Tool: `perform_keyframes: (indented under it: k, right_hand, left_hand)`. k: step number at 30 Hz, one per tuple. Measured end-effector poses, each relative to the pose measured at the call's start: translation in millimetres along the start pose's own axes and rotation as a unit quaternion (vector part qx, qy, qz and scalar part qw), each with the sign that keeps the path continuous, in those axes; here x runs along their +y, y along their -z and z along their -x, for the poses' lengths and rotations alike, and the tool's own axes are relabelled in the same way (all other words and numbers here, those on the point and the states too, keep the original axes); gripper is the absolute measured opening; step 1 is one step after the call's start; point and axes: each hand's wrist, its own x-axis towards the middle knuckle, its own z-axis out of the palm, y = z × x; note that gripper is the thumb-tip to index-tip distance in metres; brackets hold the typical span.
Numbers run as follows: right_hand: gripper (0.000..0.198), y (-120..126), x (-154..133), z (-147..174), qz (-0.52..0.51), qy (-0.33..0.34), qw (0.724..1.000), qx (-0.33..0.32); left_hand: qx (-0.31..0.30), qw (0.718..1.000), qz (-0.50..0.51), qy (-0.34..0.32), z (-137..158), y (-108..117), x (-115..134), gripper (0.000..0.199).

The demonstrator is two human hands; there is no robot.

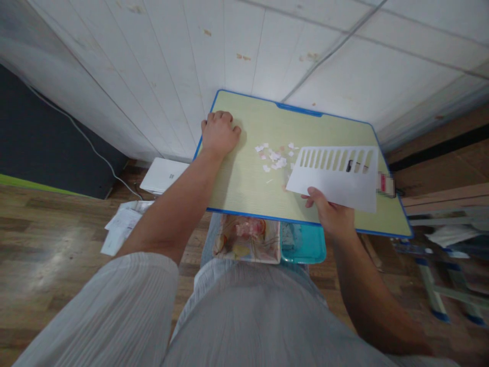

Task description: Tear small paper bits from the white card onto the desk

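My right hand (336, 216) pinches the near edge of a white sheet (330, 186), thumb on top. A row of several long rounded slots is cut along the sheet's far half. The sheet is held over the right part of a pale yellow tabletop (244, 188) with a blue rim. Small dark shapes show through some right-hand slots; I cannot tell what they are. Left of the sheet lie scattered white paper scraps (278, 159). My left hand (220, 133) rests on the tabletop by its left edge, fingers bent and thumb apart, with nothing visible in it.
Below the table's near edge are a patterned tray (275, 250) and a turquoise plastic container (317, 247). On the left stand a white laptop-like device (162, 175) and papers (122, 227). A white panelled wall (244, 46) is behind the table. A folding metal frame (431, 288) stands at right.
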Motion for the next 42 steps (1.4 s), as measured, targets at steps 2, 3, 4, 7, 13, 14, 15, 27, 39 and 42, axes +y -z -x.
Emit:
perform_keyframes:
  k: [2,3,4,7,13,14,15,27,39,42]
  right_hand:
    - [0.051,2,-6,5,0.007,-0.004,0.999,-0.031]
    - [0.051,4,-10,8,0.011,-0.003,0.999,-0.045]
    - [0.051,6,-14,11,0.014,-0.001,0.998,-0.058]
    - [0.053,9,-25,20,0.004,-0.004,0.995,-0.096]
    - [0.05,7,-32,26,-0.061,-0.042,0.986,-0.148]
    - [0.051,6,-31,26,-0.064,-0.042,0.987,-0.138]
    - [0.053,5,-29,26,-0.063,-0.039,0.989,-0.127]
    - [0.047,-1,-23,31,-0.071,-0.046,0.992,-0.089]
    - [0.047,-1,-19,38,-0.066,-0.074,0.99,-0.096]
    - [0.051,-3,-17,38,-0.075,-0.066,0.99,-0.096]
  left_hand:
    - [0.004,1.0,0.002,0.001,-1,-1,-1,0.046]
    - [0.004,1.0,0.004,0.002,-1,-2,-1,0.047]
    - [0.001,1.0,0.006,0.002,-1,-2,-1,0.049]
    - [-0.005,1.0,0.014,0.001,-1,-1,0,0.054]
    - [-0.003,1.0,0.01,0.002,-1,0,1,0.048]
    - [-0.002,1.0,0.009,0.001,-1,0,1,0.048]
    - [-0.001,1.0,0.007,0.001,-1,0,1,0.047]
    - [0.005,1.0,-0.027,-0.002,0,0,4,0.043]
    - [0.013,1.0,0.015,-0.008,-5,-7,-6,0.047]
    - [0.008,1.0,-0.006,-0.003,-3,-3,-2,0.046]
